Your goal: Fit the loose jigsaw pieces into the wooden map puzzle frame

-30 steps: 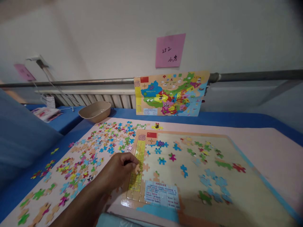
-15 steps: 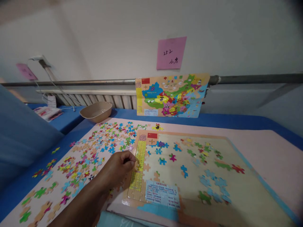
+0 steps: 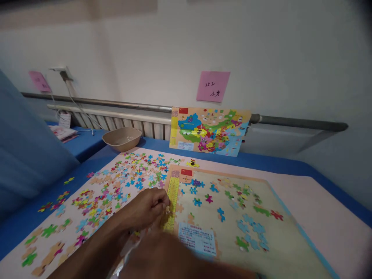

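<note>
My left hand [image 3: 149, 207] is closed in a pinch over the left edge of the puzzle board [image 3: 232, 240]. A small tan jigsaw piece [image 3: 167, 210] shows at its fingertips, beside the yellow strip [image 3: 173, 193] of joined pieces. My right hand [image 3: 162, 254] is low in front, near the board's lower left corner, smeared by motion; its fingers cannot be made out. Joined pieces form the board's left edge and a pale blue text panel [image 3: 199, 238]. Loose light blue pieces [image 3: 252, 232] and several other coloured ones lie on the bare board.
Many loose pieces [image 3: 116, 193] spread over the pink sheet on the left. Behind them stands a beige basin [image 3: 123, 139]. A printed map picture [image 3: 209, 131] leans upright at the back against a wall pipe [image 3: 302, 123]. Blue cloth [image 3: 26, 155] hangs at the left.
My right hand has come into view from below, over the board's lower left. My left hand stays pinched by the yellow strip. The camera view has shifted slightly.
</note>
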### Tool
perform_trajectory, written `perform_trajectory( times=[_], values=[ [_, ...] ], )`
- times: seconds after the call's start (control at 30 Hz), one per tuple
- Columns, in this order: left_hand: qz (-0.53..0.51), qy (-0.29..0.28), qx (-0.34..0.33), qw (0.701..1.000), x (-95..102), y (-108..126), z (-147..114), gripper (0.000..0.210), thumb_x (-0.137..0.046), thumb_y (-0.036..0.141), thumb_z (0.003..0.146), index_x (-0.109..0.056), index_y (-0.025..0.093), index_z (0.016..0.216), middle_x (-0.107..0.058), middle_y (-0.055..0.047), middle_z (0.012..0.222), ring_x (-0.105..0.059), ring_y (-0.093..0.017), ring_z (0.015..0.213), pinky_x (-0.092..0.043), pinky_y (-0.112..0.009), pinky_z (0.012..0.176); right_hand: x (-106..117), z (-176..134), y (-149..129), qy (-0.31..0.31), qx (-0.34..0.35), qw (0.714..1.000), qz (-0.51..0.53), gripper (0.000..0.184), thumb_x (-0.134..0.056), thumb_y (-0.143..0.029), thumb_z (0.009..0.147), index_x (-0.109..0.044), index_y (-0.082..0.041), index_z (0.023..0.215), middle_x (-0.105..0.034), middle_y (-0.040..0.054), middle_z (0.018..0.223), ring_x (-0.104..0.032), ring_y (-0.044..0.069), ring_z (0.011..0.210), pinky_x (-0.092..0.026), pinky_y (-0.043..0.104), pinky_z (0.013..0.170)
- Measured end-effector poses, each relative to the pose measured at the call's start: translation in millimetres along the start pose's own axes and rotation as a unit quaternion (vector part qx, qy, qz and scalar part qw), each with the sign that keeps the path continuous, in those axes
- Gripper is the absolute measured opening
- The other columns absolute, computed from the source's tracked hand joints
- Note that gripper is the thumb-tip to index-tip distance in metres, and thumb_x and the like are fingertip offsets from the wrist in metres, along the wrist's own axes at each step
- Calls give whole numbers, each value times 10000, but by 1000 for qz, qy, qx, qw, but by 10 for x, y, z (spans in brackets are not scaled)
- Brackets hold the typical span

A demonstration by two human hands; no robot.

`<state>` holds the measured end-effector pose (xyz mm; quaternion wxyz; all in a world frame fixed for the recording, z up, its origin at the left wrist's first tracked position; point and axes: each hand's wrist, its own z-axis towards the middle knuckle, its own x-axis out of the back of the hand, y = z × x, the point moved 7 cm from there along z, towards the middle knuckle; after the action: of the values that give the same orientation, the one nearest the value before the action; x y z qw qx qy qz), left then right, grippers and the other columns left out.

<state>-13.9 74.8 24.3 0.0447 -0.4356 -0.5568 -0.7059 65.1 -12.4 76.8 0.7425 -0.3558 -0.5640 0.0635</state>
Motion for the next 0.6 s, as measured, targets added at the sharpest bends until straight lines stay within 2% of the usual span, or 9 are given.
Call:
perform_trajectory(
  times=[0.1,0.13,0.17,0.2,0.3,0.43,0.6],
  values=[
    [7,25,-4,1000,32,14,19,118,-492,129,815,-582,202,793,-614,12,797,-541,-153,771,-373,-261,705,414,-156,582,106,-129,985,-45,278,-374,-155,1049,-643,-175,979,-663,76,953,-592,210,866,-439,353,761],
    [11,31,-8,999,31,19,27,118,-494,123,811,-579,202,789,-606,11,804,-539,-154,779,-378,-265,717,555,-280,808,164,-211,961,-69,218,-438,-134,1016,-628,-174,916,-655,53,905,-583,197,827,-409,332,739],
    [13,31,-9,999,20,20,32,129,-491,111,805,-581,202,791,-603,12,809,-540,-154,784,-382,-269,728,639,-399,979,203,-264,939,-80,180,-502,-134,991,-609,-177,853,-639,29,854,-569,183,793,-380,315,717],
    [14,25,-10,1000,1,19,33,146,-486,95,794,-584,203,797,-608,12,818,-545,-154,791,-387,-273,739,663,-478,1092,217,-282,930,-88,173,-538,-115,964,-597,-179,814,-621,16,828,-553,175,785,-362,306,713],
    [16,-5,-21,1000,-57,43,14,211,-487,48,746,-605,206,820,-665,6,882,-579,-167,851,-403,-296,802,532,-545,1244,181,-276,936,-121,161,-598,-74,913,-600,-175,787,-601,15,847,-528,175,825,-342,299,743],
    [15,-25,-44,999,-64,127,-33,235,-499,29,724,-613,210,821,-710,-10,1044,-607,-193,987,-418,-333,915,330,-470,1253,112,-260,947,-152,155,-625,-111,938,-611,-174,797,-597,29,875,-510,185,841,-335,308,764],
    [30,-54,-94,994,-115,236,-53,298,-469,-11,642,-582,213,803,-710,6,998,-613,-193,978,-425,-354,953,262,-417,1238,84,-255,950,-161,87,-707,-195,916,-636,-185,866,-611,40,950,-518,209,910,-324,332,797]
  ],
)
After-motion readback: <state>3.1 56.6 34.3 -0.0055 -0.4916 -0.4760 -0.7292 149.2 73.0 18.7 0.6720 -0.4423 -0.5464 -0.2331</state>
